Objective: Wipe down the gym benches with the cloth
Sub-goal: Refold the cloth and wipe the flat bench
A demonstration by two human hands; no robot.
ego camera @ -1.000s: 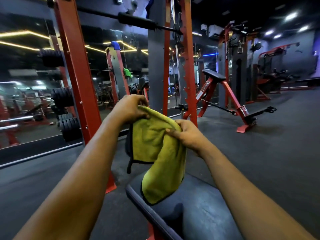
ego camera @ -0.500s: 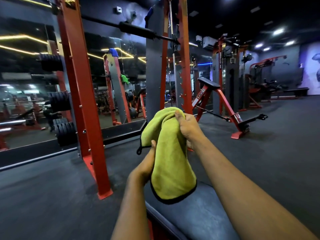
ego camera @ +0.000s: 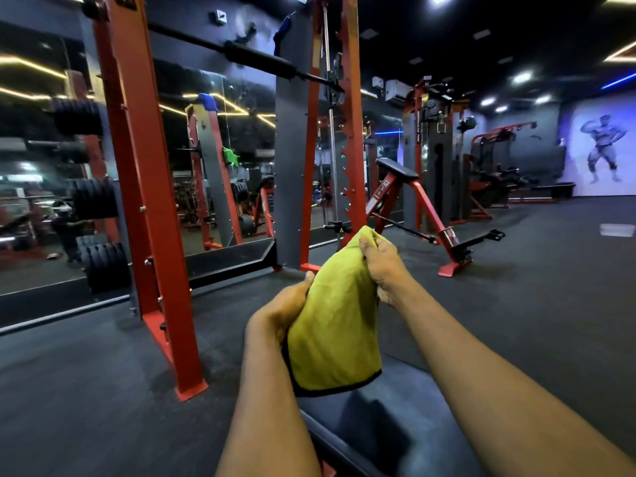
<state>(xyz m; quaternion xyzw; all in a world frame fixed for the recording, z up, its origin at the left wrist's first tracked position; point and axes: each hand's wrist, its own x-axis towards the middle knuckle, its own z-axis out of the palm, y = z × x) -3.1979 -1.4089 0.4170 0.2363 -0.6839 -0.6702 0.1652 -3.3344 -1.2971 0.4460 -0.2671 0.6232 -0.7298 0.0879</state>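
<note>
left hand (ego camera: 282, 311) dropped down cloth (ego camera: 334, 335), fingers gripping | right hand (ego camera: 382, 266) fingers grip top | over bench (ego camera: 395, 425)

Left hand (ego camera: 284, 308): I get only thumb and back, the fingers are behind the cloth (ego camera: 334, 325). Right hand (ego camera: 380, 266) grips the cloth's top, its fingertips buried in the fold. Bench (ego camera: 395, 418) pad runs off the bottom edge, and whatever holds it up is hidden. Red rack upright (ego camera: 137, 166) is cut by the top edge. Mirror (ego camera: 41, 201) reflections are smeared — I can't make out the dark figure in them. Pale patch (ego camera: 617, 230) at far right — too blurred to name.
</note>
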